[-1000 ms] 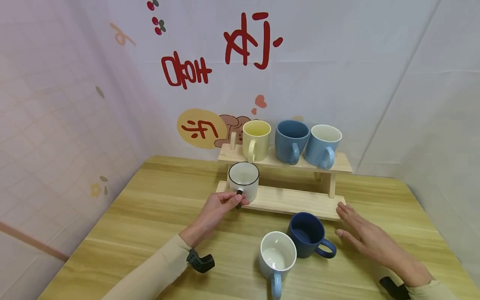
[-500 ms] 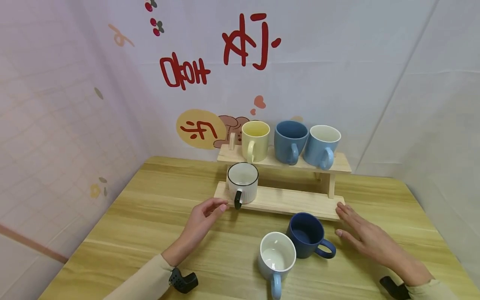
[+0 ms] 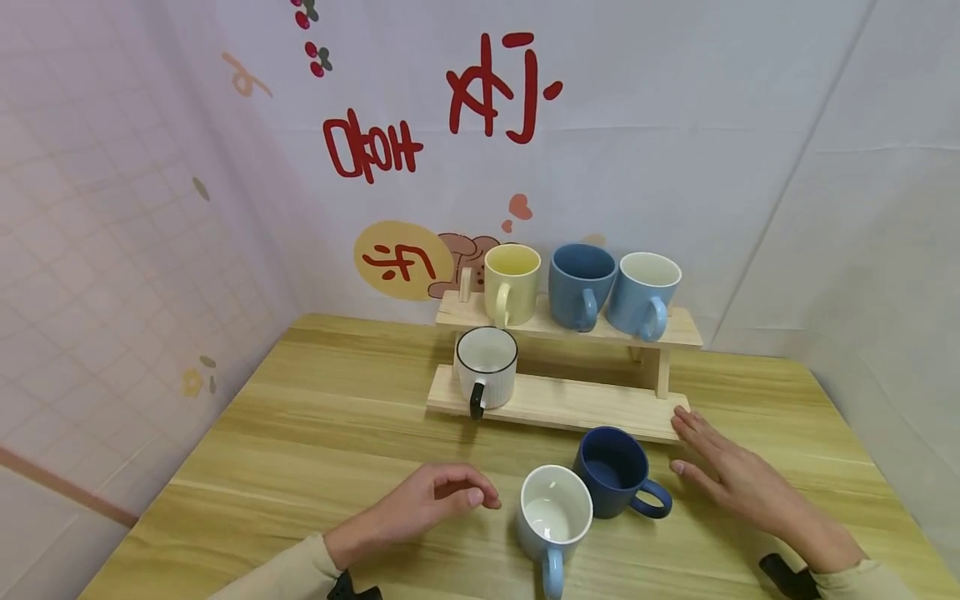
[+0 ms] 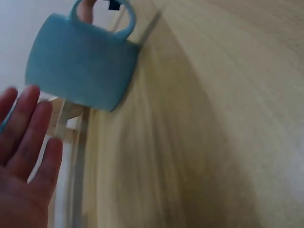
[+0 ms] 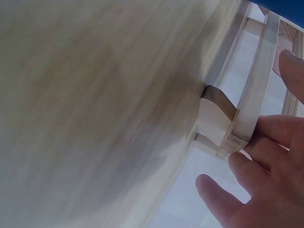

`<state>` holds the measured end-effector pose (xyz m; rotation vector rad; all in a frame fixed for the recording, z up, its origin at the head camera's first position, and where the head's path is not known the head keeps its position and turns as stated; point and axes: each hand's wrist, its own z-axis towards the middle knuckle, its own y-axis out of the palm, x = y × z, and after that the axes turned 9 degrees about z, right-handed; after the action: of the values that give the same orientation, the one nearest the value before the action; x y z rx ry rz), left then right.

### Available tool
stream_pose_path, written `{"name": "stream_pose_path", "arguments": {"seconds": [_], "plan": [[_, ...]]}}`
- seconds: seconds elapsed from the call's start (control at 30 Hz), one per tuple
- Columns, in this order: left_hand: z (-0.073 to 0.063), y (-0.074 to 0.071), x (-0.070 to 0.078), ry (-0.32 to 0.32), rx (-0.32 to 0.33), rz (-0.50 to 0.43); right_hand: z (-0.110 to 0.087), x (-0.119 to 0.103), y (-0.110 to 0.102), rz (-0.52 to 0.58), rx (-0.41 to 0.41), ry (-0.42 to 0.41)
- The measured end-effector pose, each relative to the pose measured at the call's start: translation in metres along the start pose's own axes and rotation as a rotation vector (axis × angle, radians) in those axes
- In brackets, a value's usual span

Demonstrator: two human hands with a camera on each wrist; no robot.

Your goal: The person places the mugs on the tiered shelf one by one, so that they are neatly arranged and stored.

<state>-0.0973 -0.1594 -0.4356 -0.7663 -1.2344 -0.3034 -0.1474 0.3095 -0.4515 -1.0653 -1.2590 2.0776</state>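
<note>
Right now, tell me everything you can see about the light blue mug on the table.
The light blue mug looks like glazed ceramic: plain outside, glossy white inside, with one looped handle. It stands upright on the table, handle toward the person, with nothing visible inside. The left grip is beside it without touching; whether the mug touches the navy mug is unclear.
</note>
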Motion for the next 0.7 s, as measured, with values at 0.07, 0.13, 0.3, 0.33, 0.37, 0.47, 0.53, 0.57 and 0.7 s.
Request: {"name": "stream_pose_path", "arguments": {"seconds": [0.07,0.13,0.3,0.33,0.37,0.47,0.53,0.57,0.7], "plan": [[0.003,0.003,-0.001,0.011,-0.108,-0.030,0.000,0.000,-0.001,0.001,0.000,0.001],[0.006,0.007,-0.002,0.023,-0.220,-0.039,0.000,0.000,-0.001,0.000,0.004,0.000],[0.012,0.017,-0.003,0.046,-0.477,-0.033,0.000,-0.001,0.000,0.000,-0.002,0.001],[0.013,0.019,-0.003,0.045,-0.515,-0.033,0.000,-0.002,0.000,0.000,-0.006,0.004],[0.013,0.021,-0.004,0.041,-0.547,-0.030,0.000,-0.002,0.001,0.002,-0.009,0.006],[0.015,0.027,-0.005,-0.005,-0.603,-0.053,0.000,-0.002,0.000,-0.001,-0.008,0.007],[0.017,0.032,-0.004,-0.028,-0.627,-0.080,0.001,-0.003,-0.001,-0.001,-0.006,0.008],[0.018,0.034,-0.003,-0.030,-0.638,-0.097,0.001,-0.003,-0.001,0.000,-0.004,0.006],[0.026,0.044,0.000,0.005,-0.690,-0.146,0.001,-0.003,-0.002,0.003,-0.003,0.008]]}}
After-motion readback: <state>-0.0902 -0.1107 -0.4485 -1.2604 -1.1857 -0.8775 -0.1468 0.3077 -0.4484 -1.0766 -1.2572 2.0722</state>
